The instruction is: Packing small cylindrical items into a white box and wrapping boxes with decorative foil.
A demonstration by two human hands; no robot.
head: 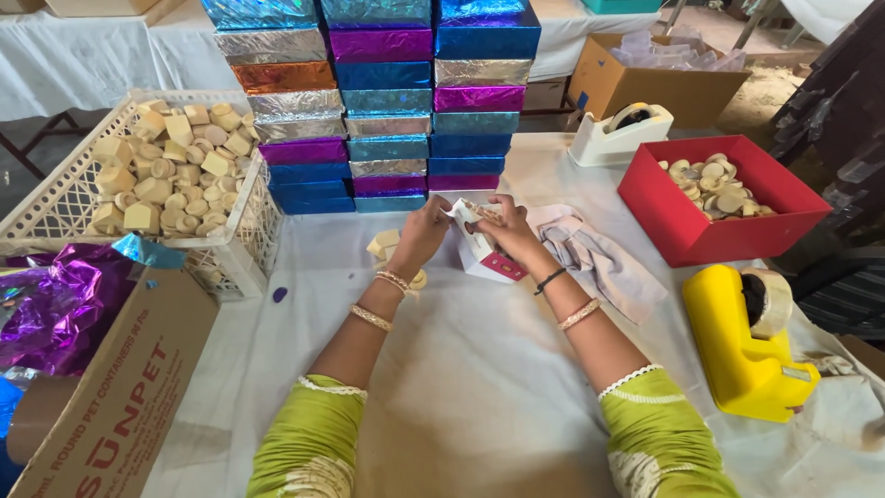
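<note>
Head view: both hands on a small carton

My left hand [422, 235] and right hand [505, 231] both grip a small white carton [484, 254] mid-table; its contents are hidden by my fingers. A grey cloth [599, 258] lies beside it. Foil-wrapped boxes [378, 101] wall off the far edge.

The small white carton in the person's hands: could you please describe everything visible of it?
The small white cardboard carton has a dark pink patch on its lower side. It lies tilted on the white cloth-covered table, its top flap open. The left hand and right hand both grip its upper end, where pale pieces show inside. A grey cloth lies beside it.
</note>
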